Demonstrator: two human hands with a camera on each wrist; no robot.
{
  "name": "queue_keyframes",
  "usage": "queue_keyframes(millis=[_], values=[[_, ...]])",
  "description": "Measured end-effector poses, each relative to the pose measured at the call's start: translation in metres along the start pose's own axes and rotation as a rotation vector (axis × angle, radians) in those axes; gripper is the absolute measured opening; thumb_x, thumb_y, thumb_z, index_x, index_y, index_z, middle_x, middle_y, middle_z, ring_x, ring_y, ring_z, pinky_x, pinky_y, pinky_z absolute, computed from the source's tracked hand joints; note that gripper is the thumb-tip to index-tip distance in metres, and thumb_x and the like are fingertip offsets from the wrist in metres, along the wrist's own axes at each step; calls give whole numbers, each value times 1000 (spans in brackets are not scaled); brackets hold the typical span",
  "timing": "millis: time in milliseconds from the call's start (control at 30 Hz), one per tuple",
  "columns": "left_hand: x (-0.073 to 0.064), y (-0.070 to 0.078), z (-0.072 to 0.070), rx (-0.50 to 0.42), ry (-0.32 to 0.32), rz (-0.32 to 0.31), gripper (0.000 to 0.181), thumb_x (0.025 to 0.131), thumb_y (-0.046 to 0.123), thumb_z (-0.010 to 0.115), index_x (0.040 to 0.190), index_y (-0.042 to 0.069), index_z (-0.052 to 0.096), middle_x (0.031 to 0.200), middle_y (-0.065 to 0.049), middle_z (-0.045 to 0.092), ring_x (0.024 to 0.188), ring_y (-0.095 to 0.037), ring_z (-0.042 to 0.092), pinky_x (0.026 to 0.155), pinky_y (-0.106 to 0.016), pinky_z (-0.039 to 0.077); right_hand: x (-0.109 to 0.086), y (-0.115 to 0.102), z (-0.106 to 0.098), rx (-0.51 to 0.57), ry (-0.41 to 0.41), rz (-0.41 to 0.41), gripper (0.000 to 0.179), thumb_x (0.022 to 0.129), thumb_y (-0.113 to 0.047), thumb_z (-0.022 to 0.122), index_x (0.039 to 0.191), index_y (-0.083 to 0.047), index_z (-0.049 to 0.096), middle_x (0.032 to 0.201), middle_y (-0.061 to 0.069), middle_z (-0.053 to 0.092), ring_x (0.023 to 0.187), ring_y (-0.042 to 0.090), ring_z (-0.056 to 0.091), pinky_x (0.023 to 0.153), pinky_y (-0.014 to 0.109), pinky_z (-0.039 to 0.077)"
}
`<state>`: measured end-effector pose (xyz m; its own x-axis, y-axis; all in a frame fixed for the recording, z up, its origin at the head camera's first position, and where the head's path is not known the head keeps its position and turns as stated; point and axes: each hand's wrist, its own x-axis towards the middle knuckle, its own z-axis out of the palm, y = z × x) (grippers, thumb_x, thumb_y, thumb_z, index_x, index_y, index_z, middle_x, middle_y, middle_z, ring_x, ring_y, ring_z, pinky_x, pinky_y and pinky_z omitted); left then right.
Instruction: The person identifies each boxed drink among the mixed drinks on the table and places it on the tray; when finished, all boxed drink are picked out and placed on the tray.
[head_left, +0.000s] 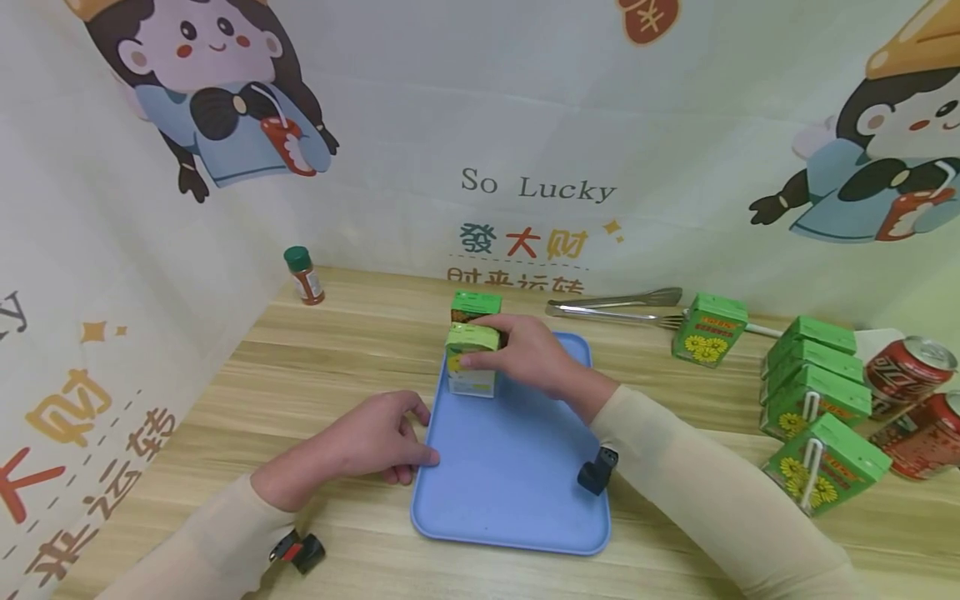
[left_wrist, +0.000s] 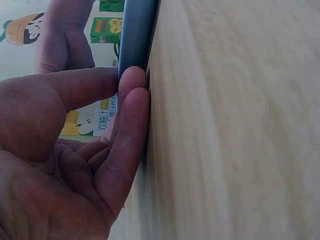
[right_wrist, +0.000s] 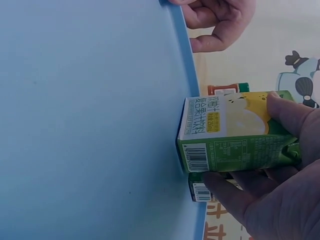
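Observation:
On the light blue tray (head_left: 517, 475) a green, yellow and white juice carton (head_left: 472, 382) stands upright at the far left corner. My right hand (head_left: 534, 357) grips this carton, thumb on the near face and fingers on its green side (right_wrist: 235, 154). Right behind it is another green-topped carton (head_left: 477, 300), mostly hidden by the first carton and the hand. My left hand (head_left: 375, 440) pinches the tray's left rim (left_wrist: 134, 37), with the thumb over the top and the fingers against its outer side and underside.
Several green drink cartons (head_left: 817, 396) stand right of the tray beside red cola cans (head_left: 911, 367). A single green carton (head_left: 708, 331) is nearer the back, next to metal tongs (head_left: 622, 305). A green-capped spice bottle (head_left: 303, 277) stands back left. A printed cloth (head_left: 397, 150) hangs behind.

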<state>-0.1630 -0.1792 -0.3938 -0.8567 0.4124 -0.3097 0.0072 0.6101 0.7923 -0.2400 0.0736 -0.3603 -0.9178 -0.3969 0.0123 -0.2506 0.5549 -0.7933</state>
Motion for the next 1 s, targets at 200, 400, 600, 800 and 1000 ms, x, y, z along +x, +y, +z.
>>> queue_keyframes(millis=[200, 400, 600, 800, 1000], values=[[1, 0, 0, 3, 0, -4, 46, 95, 10, 89, 127, -4, 60, 71, -8, 75, 59, -22, 74, 57, -37, 65, 2, 1, 2, -7, 11, 10, 58, 95, -34, 93, 146, -14, 74, 123, 5, 75, 107, 24, 64, 90, 41, 53], [1, 1, 0, 2, 3, -8, 47, 95, 10, 89, 128, -5, 60, 72, -9, 75, 59, -23, 74, 57, -37, 65, 2, 4, 2, 3, 13, 7, 60, 93, -34, 94, 146, -15, 73, 124, 6, 75, 108, 25, 65, 92, 42, 54], [0, 2, 1, -6, 3, -12, 46, 95, 10, 89, 128, -5, 60, 72, -9, 75, 59, -23, 74, 57, -37, 65, 1, 8, 2, 33, 7, -9, 68, 92, -35, 96, 152, -18, 70, 137, 6, 72, 119, 25, 65, 104, 46, 55], [0, 2, 2, -1, 8, -7, 46, 95, 9, 89, 128, -5, 60, 71, -8, 75, 59, -23, 74, 56, -37, 65, -8, 12, -5, 132, 7, -35, 69, 92, -30, 95, 154, -15, 67, 137, 4, 75, 124, 22, 71, 108, 47, 57], [-1, 3, 2, 4, 20, -8, 47, 94, 9, 90, 128, -5, 60, 71, -9, 75, 58, -23, 73, 56, -37, 65, -25, 18, -16, 206, 31, -65, 65, 93, -23, 95, 151, -10, 68, 141, 8, 75, 132, 32, 71, 112, 49, 58]])
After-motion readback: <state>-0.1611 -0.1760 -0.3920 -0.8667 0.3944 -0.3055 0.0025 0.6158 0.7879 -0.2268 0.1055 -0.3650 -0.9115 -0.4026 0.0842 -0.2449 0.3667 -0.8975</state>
